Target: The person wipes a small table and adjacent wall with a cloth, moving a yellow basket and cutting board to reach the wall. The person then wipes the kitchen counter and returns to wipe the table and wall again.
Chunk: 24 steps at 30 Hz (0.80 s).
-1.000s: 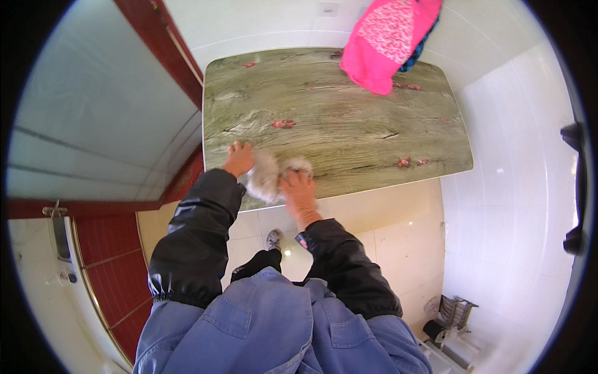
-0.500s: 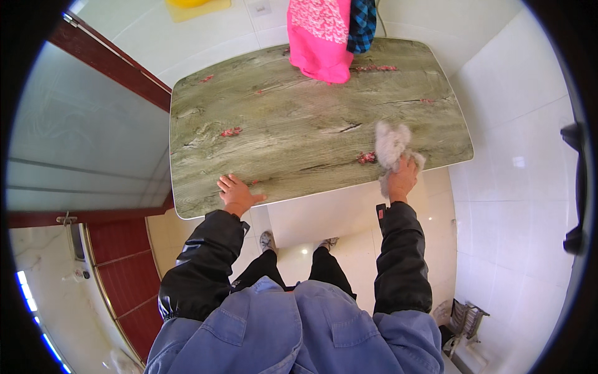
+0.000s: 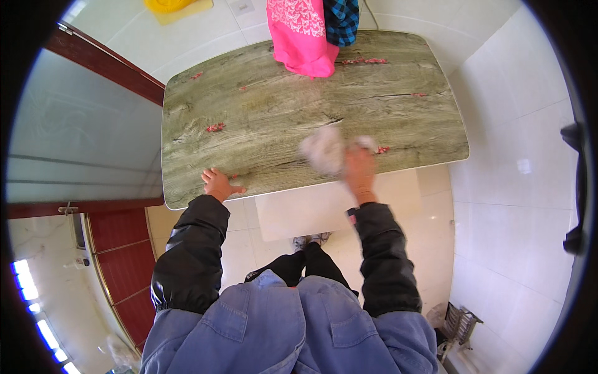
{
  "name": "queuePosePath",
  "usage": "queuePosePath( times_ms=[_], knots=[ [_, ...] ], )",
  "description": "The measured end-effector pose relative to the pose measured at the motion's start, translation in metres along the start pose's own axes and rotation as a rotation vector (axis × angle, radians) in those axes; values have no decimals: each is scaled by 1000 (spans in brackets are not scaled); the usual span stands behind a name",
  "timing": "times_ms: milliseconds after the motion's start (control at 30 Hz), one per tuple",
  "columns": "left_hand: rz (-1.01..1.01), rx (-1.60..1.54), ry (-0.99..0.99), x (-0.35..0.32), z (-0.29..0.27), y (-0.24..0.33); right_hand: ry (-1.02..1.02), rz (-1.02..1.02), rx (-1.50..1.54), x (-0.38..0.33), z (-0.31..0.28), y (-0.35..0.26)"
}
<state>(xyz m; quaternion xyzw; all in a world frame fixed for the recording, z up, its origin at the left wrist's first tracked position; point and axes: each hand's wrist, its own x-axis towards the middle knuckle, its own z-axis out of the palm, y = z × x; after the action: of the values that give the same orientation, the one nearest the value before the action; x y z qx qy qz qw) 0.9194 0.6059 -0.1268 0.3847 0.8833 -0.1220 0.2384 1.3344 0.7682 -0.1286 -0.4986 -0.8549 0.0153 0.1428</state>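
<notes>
My right hand (image 3: 359, 167), smeared by motion, presses a pale greyish cloth (image 3: 324, 151) against the tabletop near its front edge. Most of the cloth spreads out to the left of the fingers, and a small part shows on their right. The table (image 3: 261, 106) has a green-brown wood-grain top with small red flower prints and a light rim. Flat on its front left edge rests my left hand (image 3: 219, 184), fingers stretched out, holding nothing.
Pink fabric (image 3: 305, 50) and a blue-black checked cloth (image 3: 341, 22) lie at the table's back edge. A frosted-glass door panel (image 3: 87, 131) with a dark red frame stands on the left. White tiled wall (image 3: 517, 168) borders the right. A yellow round object (image 3: 167, 5) sits beyond the table.
My right hand has swept the cloth leftward along the tabletop. My left hand stays on the front left edge. My feet have come closer together, and the view has shifted slightly.
</notes>
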Motion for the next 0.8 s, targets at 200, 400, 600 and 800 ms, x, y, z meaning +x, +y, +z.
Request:
queuePosePath(
  times_ms=[200,400,600,800],
  knots=[
    [-15,-23,3,0,7,-3,208,571,-146,-28,-17,112],
    [-31,-15,4,-12,-9,8,70,-14,11,-21,23,-76],
    [-8,-32,13,-15,-11,4,46,-128,-55,-21,17,-46],
    [21,-29,26,-8,-1,0,58,481,-162,-45,-10,58]
  ],
)
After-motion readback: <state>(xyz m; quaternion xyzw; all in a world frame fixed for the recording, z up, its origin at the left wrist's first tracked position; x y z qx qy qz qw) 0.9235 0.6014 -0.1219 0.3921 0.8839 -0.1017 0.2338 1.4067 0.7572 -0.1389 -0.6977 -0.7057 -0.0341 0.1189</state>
